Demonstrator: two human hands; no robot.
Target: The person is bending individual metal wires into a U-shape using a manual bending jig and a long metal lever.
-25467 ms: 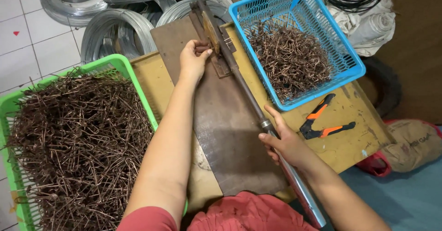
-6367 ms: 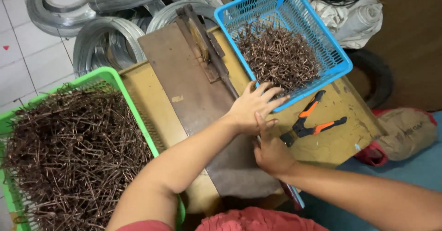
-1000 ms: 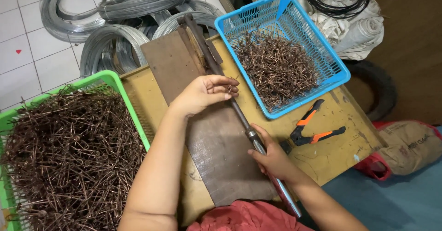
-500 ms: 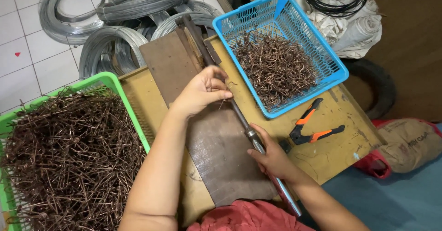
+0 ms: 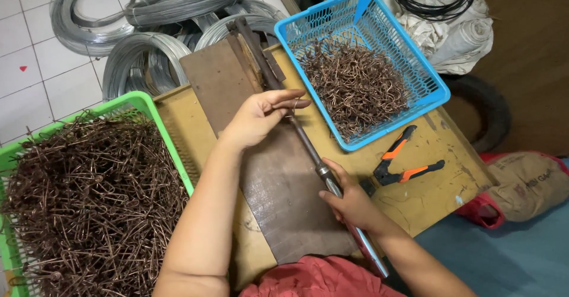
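Steel lever bar: right hand grip wraps it, left hand prob. pinching wire.

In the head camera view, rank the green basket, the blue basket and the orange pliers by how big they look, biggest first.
1. Green basket, though partly cut off and nearer the camera.
2. Blue basket.
3. Orange pliers, clearly smallest.
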